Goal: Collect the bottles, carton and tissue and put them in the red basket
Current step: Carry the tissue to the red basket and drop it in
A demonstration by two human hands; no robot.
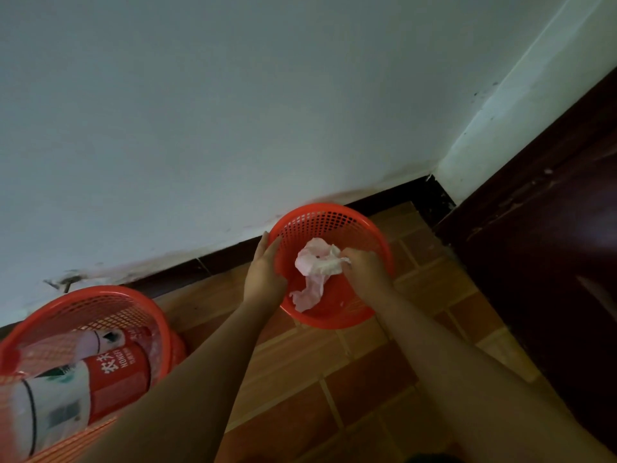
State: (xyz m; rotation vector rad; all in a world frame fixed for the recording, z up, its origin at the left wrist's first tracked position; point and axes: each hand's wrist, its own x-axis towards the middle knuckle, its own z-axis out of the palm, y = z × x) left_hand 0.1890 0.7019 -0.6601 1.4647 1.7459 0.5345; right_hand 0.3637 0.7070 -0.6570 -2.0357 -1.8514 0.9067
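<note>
Tissue [317, 267], crumpled, white with a pinkish cast, is lying inside the red basket [334, 215] that is sitting on the tiled floor [334, 379] close to the white wall [233, 111] and its dark skirting. The right hand [365, 270] is reaching into this basket with fingers curled and pinching the right edge of the tissue. The left hand [265, 272] is gripping the basket's left rim, thumb lying inside the wall and the fingers wrapping the outside. Both bare forearms are stretching forward from the bottom of the view. A second red basket [100, 295] is sitting at lower left, also near the wall and well apart from the first. It is holding a bottle with a red label [117, 379] and white characters, lying on its side, and beside it white containers with dark markings [50, 406]; blur is making it impossible to tell whether these are bottles or a carton. A dark brown door [551, 262] is filling the right side past the wall corner.
</note>
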